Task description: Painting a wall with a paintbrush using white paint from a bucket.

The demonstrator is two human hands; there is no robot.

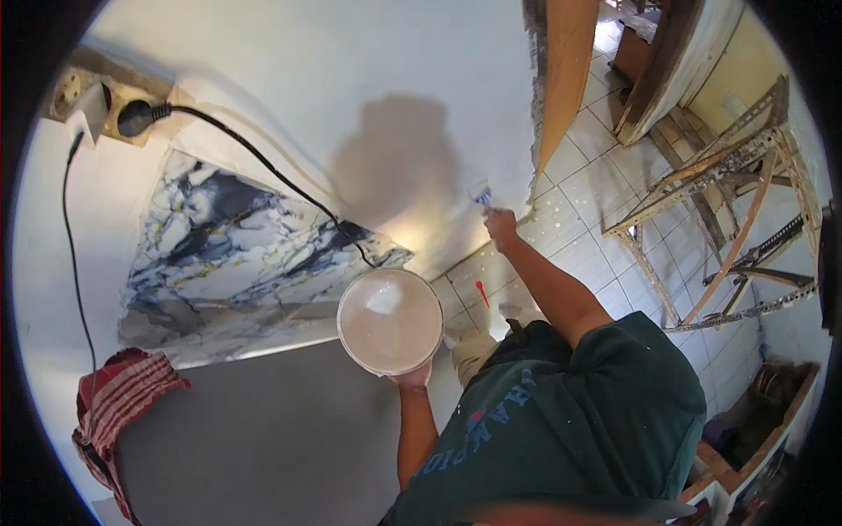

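My right hand (501, 227) is closed round the handle of a paintbrush (481, 192), whose pale bristles point up at the white wall (289, 53). Whether the bristles touch the wall I cannot tell. Lower and to the left, my left hand (412, 377) supports a round tub (390, 321) of whitish paint from below; most of its fingers are hidden under the tub. A shadow falls on the wall above the tub.
A black cable (263, 162) runs from a wall socket (132, 116) across a marble-patterned panel (237, 245). A red striped cloth (132, 390) lies by a grey surface (254, 438). At right, a paint-spotted wooden frame (702, 184) stands on tiles (579, 219). A red tool (481, 293) lies there.
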